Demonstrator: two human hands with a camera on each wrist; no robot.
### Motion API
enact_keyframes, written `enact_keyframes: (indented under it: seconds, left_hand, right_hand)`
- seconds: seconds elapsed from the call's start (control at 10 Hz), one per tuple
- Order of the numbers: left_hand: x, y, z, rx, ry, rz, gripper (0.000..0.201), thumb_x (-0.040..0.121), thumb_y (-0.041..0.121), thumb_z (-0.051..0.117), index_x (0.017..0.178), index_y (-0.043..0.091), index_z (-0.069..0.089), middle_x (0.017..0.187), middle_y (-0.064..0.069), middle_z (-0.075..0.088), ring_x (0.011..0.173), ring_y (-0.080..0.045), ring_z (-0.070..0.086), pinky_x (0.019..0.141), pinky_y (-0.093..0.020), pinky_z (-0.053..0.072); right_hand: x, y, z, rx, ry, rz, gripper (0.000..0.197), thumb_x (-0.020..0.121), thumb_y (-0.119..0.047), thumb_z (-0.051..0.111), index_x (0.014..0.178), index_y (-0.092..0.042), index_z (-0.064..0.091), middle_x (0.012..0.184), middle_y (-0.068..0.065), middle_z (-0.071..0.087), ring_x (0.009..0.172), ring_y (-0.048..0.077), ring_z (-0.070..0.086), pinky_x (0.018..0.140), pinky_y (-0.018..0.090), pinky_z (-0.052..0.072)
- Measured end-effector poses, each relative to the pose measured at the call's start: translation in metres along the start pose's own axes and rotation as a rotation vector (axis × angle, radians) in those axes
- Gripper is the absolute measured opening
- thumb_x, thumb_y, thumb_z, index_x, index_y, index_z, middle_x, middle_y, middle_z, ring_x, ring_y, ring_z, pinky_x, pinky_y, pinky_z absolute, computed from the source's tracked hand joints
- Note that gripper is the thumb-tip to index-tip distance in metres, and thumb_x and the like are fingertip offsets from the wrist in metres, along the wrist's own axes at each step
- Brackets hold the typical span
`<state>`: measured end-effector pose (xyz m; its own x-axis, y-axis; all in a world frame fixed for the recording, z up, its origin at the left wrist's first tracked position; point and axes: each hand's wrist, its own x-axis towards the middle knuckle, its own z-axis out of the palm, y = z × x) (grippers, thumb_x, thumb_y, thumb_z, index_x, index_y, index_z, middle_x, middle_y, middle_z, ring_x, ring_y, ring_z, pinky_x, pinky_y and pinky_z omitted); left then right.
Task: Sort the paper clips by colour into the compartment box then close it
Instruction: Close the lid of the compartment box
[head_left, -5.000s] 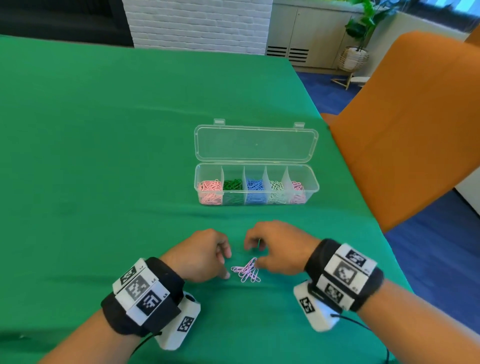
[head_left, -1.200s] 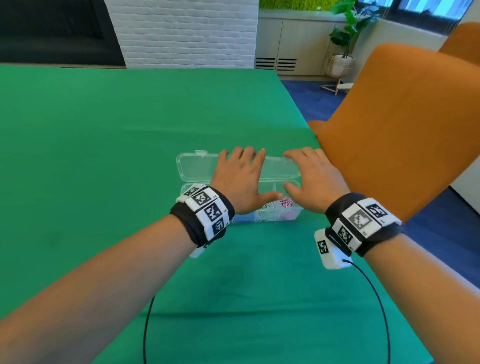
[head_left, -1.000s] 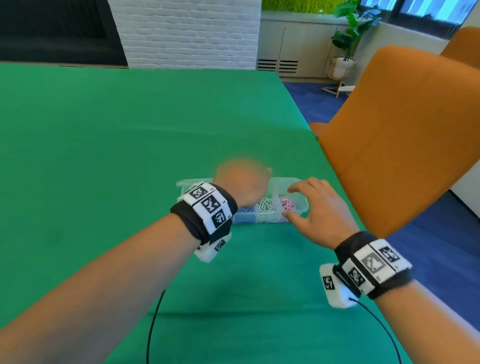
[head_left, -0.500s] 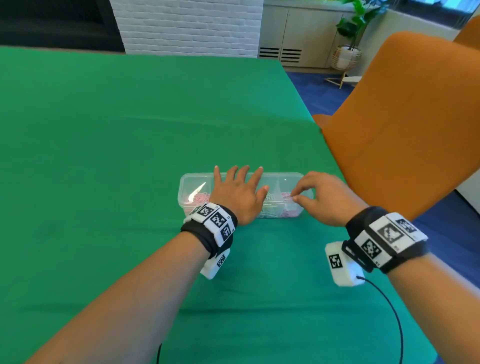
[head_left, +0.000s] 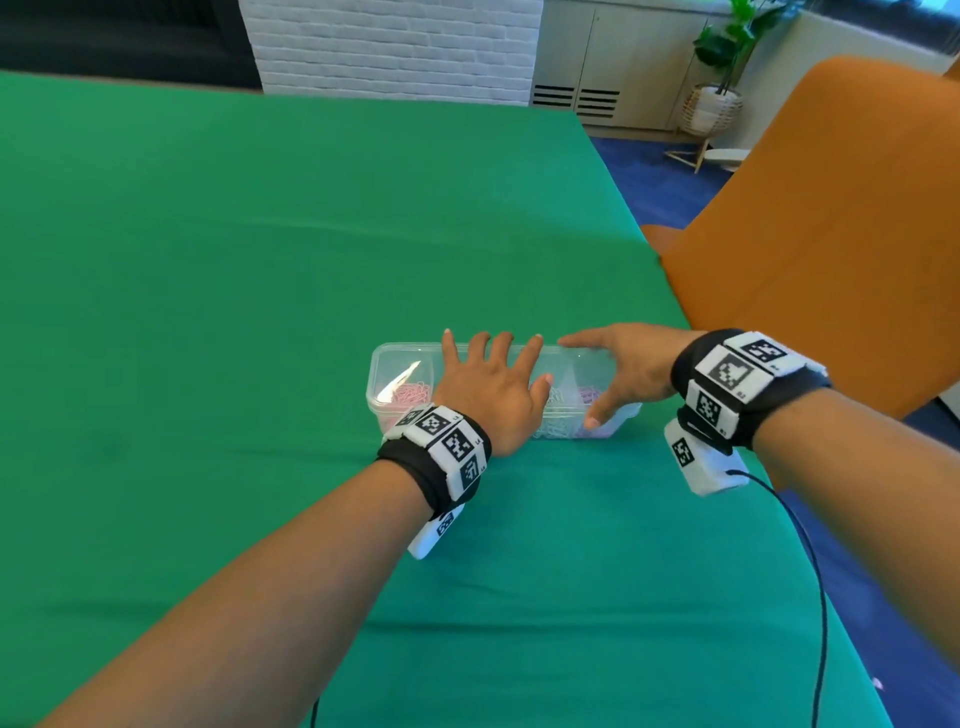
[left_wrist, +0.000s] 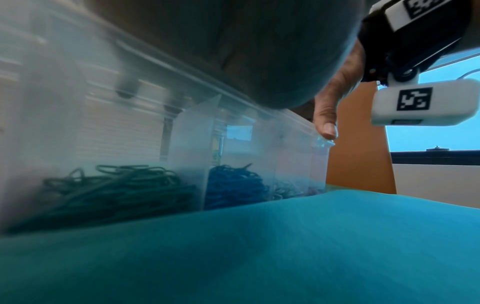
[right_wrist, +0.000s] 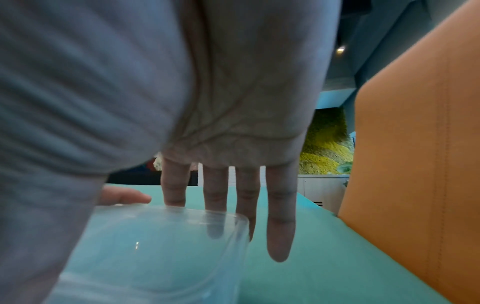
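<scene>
A green tabletop (head_left: 260, 270) fills the view, with a white brick wall (head_left: 389, 47) behind it and an orange chair (head_left: 831, 234) just to the right. The clear plastic compartment box (head_left: 400, 374) sits near the front edge, its lid down over the sorted paper clips (head_left: 413, 392); green and blue piles show through the wall in the left wrist view. The left hand (head_left: 488, 389) lies flat on the lid, fingers (head_left: 530, 353) straight and spread, gripping nothing. The right hand (head_left: 623, 369) spans the box's right end, fingers extended over the far edge and thumb (head_left: 597, 415) at the near rim beside the latch, pressing rather than grasping. The box looks light, thin-walled and slippery, likely to slide or flex, so pressing at the rim by the latches seems best.
</scene>
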<state>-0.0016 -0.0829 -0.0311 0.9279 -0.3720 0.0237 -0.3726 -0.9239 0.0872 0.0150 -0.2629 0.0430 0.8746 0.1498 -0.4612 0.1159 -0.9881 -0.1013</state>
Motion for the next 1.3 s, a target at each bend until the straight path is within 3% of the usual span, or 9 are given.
enact_keyframes:
  seconds: [0.4,0.8,1.1,1.3]
  left_hand:
    - [-0.001,0.001,0.002,0.002,-0.002,0.004,0.060,0.101,0.053,0.010,0.155,0.028,0.011,0.160,-0.008,0.024,0.147,-0.032,0.018,0.115,-0.066,0.001]
    - [-0.001,0.001,0.000,-0.008,-0.021,0.005,0.060,0.101,0.052,0.011,0.156,0.027,0.011,0.159,-0.008,0.025,0.147,-0.031,0.018,0.116,-0.065,0.000]
    - [-0.003,0.003,0.000,-0.006,-0.012,-0.005,0.059,0.102,0.049,0.011,0.156,0.026,0.011,0.158,-0.008,0.026,0.146,-0.032,0.020,0.115,-0.065,-0.001]
    - [-0.004,0.004,0.004,-0.002,0.006,-0.011,0.059,0.102,0.049,0.011,0.156,0.026,0.012,0.158,-0.008,0.027,0.145,-0.032,0.020,0.116,-0.064,-0.002]
  right_hand:
    - [-0.009,-0.006,0.001,-0.257,0.072,-0.038,0.114,0.060,-0.068,0.081,0.154,-0.036,0.025,0.150,-0.004,0.046,0.134,0.023,0.047,0.105,0.035,0.040]
    - [-0.014,-0.005,0.009,-0.363,0.106,-0.072,0.108,0.070,-0.071,0.071,0.156,-0.031,0.019,0.144,0.001,0.053,0.126,0.025,0.052,0.101,0.038,0.043]
    - [0.003,-0.006,-0.001,-0.314,0.050,-0.061,0.124,0.048,-0.076,0.080,0.152,-0.039,0.023,0.143,-0.006,0.050,0.127,0.022,0.051,0.099,0.036,0.043]
    - [-0.001,-0.001,0.009,-0.340,0.128,-0.088,0.117,0.055,-0.078,0.075,0.152,-0.037,0.024,0.140,-0.007,0.051,0.125,0.020,0.052,0.097,0.034,0.042]
